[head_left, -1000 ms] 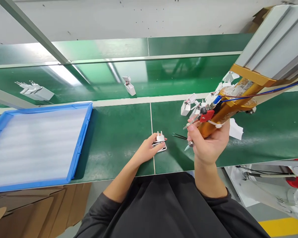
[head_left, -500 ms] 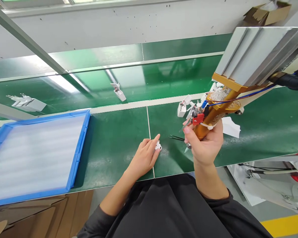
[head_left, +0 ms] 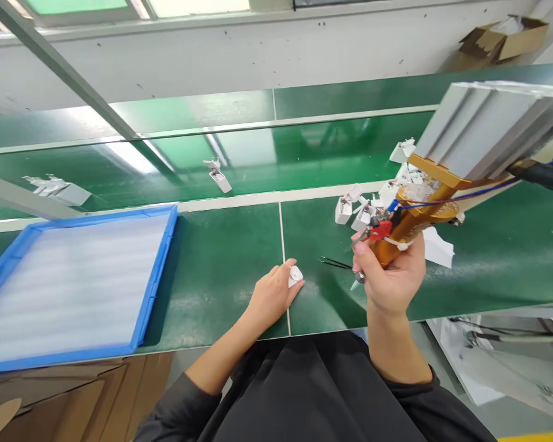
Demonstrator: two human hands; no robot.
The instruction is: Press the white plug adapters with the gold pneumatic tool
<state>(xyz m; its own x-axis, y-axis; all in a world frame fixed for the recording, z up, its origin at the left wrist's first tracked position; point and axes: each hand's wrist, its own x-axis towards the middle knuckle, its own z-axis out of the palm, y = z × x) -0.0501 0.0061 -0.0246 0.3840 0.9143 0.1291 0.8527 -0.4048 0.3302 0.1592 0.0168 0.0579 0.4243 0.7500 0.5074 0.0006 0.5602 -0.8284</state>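
Observation:
My left hand (head_left: 271, 294) rests on the green bench and pinches a small white plug part (head_left: 295, 275) between its fingertips. My right hand (head_left: 389, 275) is wrapped round the handle of a gold-coloured hanging tool (head_left: 408, 227) with a red trigger piece and blue wires, held tilted above the bench. The tool's tip points down near my thumb. Black tweezers (head_left: 335, 263) lie on the bench between my two hands. A heap of white plug housings (head_left: 373, 202) sits just behind the tool.
A blue tray (head_left: 159, 270) lined with white foam lies at the left. Single white plugs (head_left: 219, 177) and a group of plugs (head_left: 58, 190) ride the far green belt. A grey aluminium rail (head_left: 488, 123) hangs at the upper right. Cardboard lies below the bench edge.
My left hand turned the white plug part over; its pins no longer show. The right hand and tool stayed in about the same place while the view shifted slightly.

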